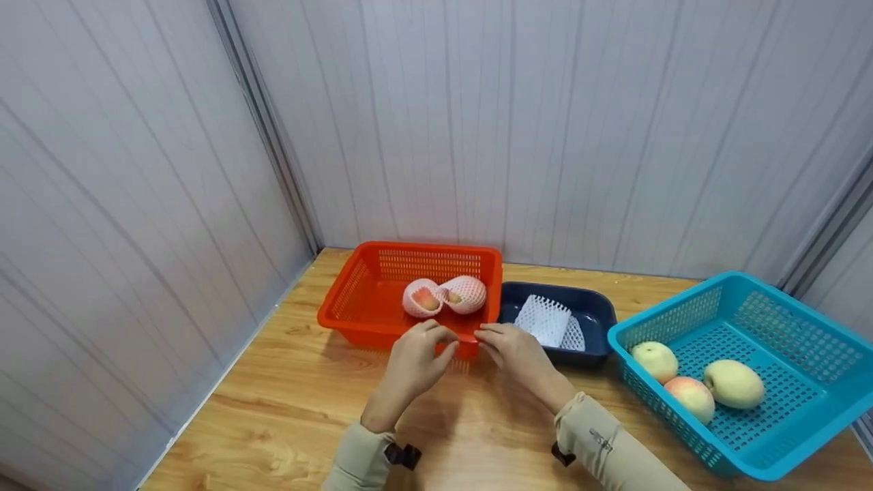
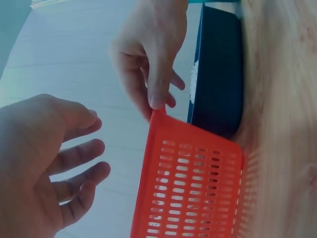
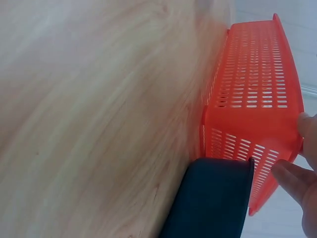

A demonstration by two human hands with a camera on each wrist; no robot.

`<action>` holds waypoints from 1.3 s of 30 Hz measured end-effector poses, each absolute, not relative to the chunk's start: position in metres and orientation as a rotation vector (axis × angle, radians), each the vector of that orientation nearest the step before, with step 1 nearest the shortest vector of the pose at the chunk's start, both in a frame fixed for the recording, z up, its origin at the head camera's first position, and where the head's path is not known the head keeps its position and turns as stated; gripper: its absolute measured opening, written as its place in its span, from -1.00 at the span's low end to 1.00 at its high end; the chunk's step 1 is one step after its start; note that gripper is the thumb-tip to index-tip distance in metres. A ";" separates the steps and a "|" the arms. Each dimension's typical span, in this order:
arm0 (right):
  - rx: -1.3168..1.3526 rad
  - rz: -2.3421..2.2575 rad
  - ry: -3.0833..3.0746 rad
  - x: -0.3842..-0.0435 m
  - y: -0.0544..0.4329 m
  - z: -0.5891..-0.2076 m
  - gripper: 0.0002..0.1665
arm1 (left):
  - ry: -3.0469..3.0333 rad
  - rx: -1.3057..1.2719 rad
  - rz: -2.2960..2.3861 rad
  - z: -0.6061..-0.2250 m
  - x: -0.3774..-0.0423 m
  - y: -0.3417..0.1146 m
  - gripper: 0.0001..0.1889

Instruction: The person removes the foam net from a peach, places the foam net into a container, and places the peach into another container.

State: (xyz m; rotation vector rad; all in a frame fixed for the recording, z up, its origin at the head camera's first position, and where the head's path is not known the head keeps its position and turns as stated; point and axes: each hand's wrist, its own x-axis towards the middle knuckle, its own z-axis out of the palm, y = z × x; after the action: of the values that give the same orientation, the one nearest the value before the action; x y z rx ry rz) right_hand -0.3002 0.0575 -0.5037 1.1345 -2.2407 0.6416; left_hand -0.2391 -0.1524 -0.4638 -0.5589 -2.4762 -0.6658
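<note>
Hanging just off the red basket's (image 1: 372,293) near rim, left hand (image 1: 419,354) holds nothing; fingers loosely bent and apart, gap visible in the left wrist view. Right hand (image 1: 515,351) pinches the near right corner between thumb and finger, probably because the thin rim gives an easy hold there. Basket stands upright on the table (image 1: 286,395).

Blue basket (image 1: 784,392) off to the right, set at an angle, likely for easy right-hand reach. Three bare peaches (image 1: 733,384) inside, grouped toward its left side.

Tray (image 1: 595,314) between the baskets, close beside the red one; can't tell if touching. Holds loose foam nets (image 1: 545,319), presumably parked there to stay apart from the fruit.

Farther in: two netted peaches (image 1: 421,298) side by side in the red basket's right half; nets presumably cushion them. Wall (image 1: 464,123) behind everything.
</note>
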 end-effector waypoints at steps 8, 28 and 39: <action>1.166 0.632 -2.229 -0.301 0.057 -0.503 -0.75 | -2.619 -0.391 -0.670 -0.451 -0.270 -0.163 -0.87; 1.157 0.685 -2.257 -0.298 0.056 -0.506 -0.77 | -3.291 0.034 -0.539 -0.428 -0.367 -0.178 0.05; 1.165 0.712 -2.245 -0.288 0.051 -0.507 -0.79 | -3.323 -0.034 -0.489 -0.457 -0.377 -0.188 -0.02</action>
State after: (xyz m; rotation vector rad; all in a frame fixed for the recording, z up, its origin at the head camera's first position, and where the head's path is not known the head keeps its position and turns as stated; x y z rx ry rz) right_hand -0.2881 0.0508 -0.5066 1.1652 -2.2451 0.7118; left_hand -0.3769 -0.1883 -0.4567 -0.0344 -3.3234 -0.4888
